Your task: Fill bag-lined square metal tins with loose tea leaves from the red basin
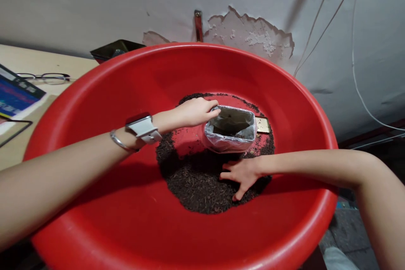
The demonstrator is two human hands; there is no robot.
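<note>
Inside a large red basin (120, 202) lies a heap of dark loose tea leaves (199, 185), thickest toward the near side. My left hand (198, 112) grips the left rim of a foil-lined bag (232, 145), its mouth facing up and some dark leaves visible within. Fingers spread, my right hand (242, 175) touches the leaves just below the bag, and I see nothing held in it. A flat pale gold piece (262, 125) lies against the bag's right side, partly hidden by it. Leaves also ring the basin floor behind the bag.
On the table (76, 65) at left lie eyeglasses (47, 77) and a dark blue printed packet or book (19, 93). A dark open container (117, 48) stands behind the basin. White cables (354, 63) hang along the peeling wall (253, 36).
</note>
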